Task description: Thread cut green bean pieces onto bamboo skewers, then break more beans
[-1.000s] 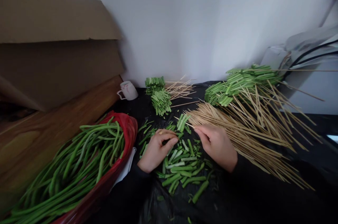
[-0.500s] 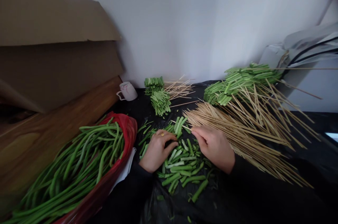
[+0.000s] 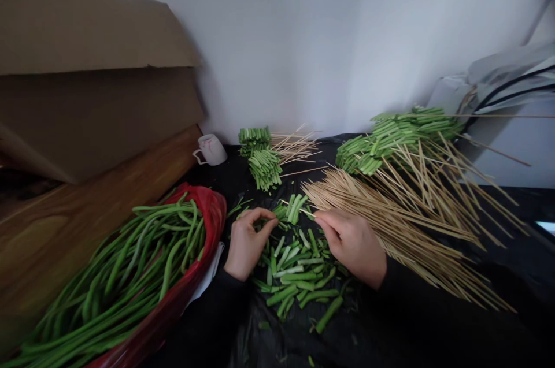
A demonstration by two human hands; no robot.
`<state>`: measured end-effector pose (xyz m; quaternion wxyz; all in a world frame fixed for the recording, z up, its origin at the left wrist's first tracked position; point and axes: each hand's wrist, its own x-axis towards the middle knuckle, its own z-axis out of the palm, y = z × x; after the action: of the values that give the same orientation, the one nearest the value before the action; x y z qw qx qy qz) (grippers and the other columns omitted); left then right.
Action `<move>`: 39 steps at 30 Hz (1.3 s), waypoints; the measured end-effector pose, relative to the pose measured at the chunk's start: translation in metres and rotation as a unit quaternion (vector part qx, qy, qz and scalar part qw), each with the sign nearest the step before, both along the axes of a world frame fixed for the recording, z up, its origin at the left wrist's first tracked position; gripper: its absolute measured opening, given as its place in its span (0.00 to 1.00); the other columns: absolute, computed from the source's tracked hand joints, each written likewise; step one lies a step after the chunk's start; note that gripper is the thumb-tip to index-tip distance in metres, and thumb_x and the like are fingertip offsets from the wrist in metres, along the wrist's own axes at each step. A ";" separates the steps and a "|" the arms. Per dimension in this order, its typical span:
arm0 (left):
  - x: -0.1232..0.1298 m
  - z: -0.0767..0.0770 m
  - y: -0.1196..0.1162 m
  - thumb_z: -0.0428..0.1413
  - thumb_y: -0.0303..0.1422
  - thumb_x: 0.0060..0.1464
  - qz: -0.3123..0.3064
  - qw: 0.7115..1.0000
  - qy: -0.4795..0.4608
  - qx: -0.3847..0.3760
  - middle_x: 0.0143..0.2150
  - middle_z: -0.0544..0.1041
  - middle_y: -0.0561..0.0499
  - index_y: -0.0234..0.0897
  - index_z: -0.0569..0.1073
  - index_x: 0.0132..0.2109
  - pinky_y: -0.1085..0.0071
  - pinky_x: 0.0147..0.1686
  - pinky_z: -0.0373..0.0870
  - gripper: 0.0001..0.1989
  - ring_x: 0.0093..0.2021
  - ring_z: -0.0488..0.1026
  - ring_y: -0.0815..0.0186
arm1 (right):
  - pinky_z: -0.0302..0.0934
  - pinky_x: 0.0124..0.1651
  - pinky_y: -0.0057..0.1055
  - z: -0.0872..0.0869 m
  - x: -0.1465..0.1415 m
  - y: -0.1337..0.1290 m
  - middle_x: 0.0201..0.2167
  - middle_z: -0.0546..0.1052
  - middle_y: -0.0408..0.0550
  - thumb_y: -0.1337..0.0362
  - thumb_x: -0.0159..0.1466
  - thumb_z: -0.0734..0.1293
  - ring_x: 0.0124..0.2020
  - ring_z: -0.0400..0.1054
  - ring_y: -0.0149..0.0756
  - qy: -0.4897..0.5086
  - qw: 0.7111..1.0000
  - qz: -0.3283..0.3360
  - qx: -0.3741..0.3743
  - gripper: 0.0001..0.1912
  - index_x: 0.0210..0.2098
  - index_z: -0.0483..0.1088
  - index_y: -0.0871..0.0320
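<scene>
My right hand (image 3: 353,244) is closed on a thin bamboo skewer (image 3: 307,213), thumb and forefinger near its end. Several short green bean pieces (image 3: 296,208) sit side by side across that skewer. To the left, my left hand (image 3: 248,241) is closed in a pinch, thumb and forefinger meeting beside the threaded pieces; what lies between the fingertips, if anything, I cannot make out. Loose cut bean pieces (image 3: 299,275) lie scattered on the black plastic sheet (image 3: 260,345) below and between the hands. A pile of bare skewers (image 3: 403,223) spreads beyond my right hand.
Long uncut beans (image 3: 130,264) fill a red plastic bag (image 3: 212,212) at left. Finished bean skewers lie in a small stack (image 3: 264,168) and a larger stack (image 3: 403,131) by the wall. A white mug (image 3: 211,150) and a cardboard box (image 3: 99,114) stand back left.
My left hand has drawn back to the left, and its thumb and forefinger have come together. My right hand keeps its hold on the skewer in nearly the same place.
</scene>
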<state>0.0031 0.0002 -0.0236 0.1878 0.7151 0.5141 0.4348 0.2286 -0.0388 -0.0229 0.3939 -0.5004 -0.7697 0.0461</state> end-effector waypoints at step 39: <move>0.004 0.008 -0.005 0.66 0.39 0.46 -0.087 0.894 -0.349 -0.268 0.35 0.81 0.48 0.34 0.81 0.39 0.68 0.44 0.69 0.14 0.37 0.75 0.65 | 0.53 0.37 0.29 -0.006 -0.011 -0.010 0.30 0.75 0.45 0.71 0.67 0.57 0.34 0.68 0.33 -0.038 0.997 0.021 -0.061 0.12 0.34 0.71 0.56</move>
<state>0.0067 -0.0047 -0.0154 0.5768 0.4818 0.4479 0.4843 0.2175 -0.0485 -0.0288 0.3318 -0.5089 -0.7900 0.0824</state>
